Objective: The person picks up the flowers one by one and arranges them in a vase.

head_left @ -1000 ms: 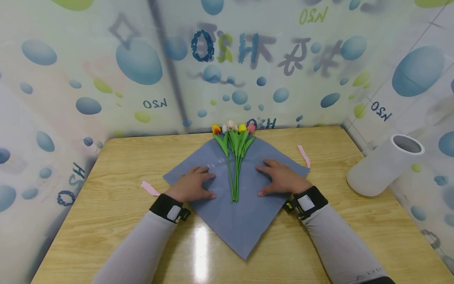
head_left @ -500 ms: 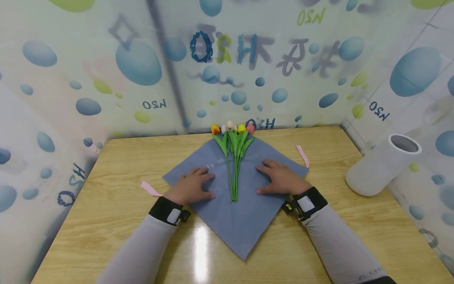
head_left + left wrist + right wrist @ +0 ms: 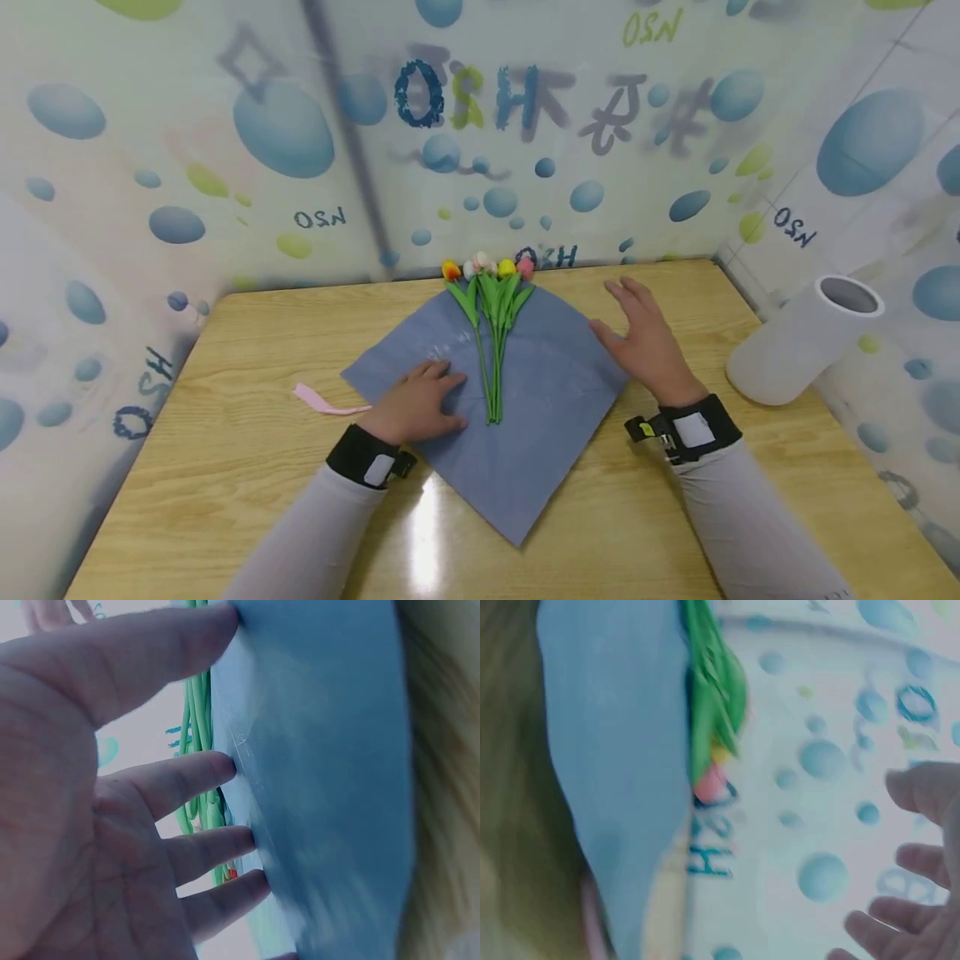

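Observation:
A blue-grey sheet of wrapping paper (image 3: 517,492) lies on the wooden table, one corner toward me. Several artificial tulips (image 3: 495,333) rest along its middle, their colourful heads at the far corner and green stems toward me. My left hand (image 3: 420,404) touches the paper left of the stems, with fingers spread and fingertips on the sheet in the left wrist view. My right hand (image 3: 648,346), fingers extended and holding nothing, is raised by the right corner of the paper, covering that corner in the head view. The right wrist view shows it apart from the sheet.
A pink ribbon (image 3: 322,402) extends from under the left side of the paper. Another pink strip (image 3: 592,919) shows beside the paper in the right wrist view. A white vase (image 3: 795,346) stands at the table's right edge. A patterned wall (image 3: 480,217) rises behind the table (image 3: 225,467).
My right hand has lifted off the paper and moved right and away from me, over its right corner. My left hand stays on the sheet, shifted slightly to the right.

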A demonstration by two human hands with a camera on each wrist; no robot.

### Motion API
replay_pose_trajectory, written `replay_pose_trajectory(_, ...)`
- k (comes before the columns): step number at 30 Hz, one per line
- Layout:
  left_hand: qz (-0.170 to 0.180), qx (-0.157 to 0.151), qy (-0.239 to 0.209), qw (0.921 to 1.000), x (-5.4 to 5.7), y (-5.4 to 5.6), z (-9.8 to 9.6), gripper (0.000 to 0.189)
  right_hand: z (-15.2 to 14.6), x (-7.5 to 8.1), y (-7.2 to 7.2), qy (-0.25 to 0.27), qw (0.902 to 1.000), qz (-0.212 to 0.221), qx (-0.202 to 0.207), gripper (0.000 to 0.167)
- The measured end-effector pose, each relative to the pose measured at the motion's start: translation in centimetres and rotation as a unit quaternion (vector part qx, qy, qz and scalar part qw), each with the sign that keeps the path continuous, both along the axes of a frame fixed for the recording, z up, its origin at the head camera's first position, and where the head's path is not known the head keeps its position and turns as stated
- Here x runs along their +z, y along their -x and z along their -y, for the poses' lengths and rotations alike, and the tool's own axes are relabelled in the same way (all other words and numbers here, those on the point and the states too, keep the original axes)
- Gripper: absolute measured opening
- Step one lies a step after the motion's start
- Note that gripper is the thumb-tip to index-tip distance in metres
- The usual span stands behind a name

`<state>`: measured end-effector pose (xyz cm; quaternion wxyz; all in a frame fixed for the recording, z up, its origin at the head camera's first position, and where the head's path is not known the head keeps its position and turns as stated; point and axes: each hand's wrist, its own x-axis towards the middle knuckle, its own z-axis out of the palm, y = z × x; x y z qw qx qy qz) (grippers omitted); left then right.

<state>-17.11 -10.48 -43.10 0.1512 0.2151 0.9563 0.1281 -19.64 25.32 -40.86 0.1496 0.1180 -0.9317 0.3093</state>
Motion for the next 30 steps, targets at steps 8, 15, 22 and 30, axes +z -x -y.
replay_pose_trajectory(8, -0.01, -0.004, -0.008, 0.9999, 0.0, 0.0, 0.2, 0.075, -4.2, 3.2, -1.4, 0.055, 0.9759, -0.171, -0.124, 0.066)
replay_pose_trajectory(15, -0.005, -0.006, -0.011, 0.9999, 0.0, 0.0, 0.0, 0.075, -7.4, 5.3, -2.7, 0.089, 0.9332, -0.266, -0.225, 0.065)
replay_pose_trajectory(22, -0.008, -0.008, -0.009, 0.9999, -0.1, 0.1, -0.2, 0.075, -10.3, 7.7, -5.0, 0.079, 0.9191, -0.106, -0.371, 0.081)
replay_pose_trajectory(30, -0.009, -0.007, -0.014, 0.9998, -0.3, 0.1, -0.1, 0.076, -14.2, 8.5, -5.9, 0.185, 0.8968, 0.063, -0.397, 0.094)
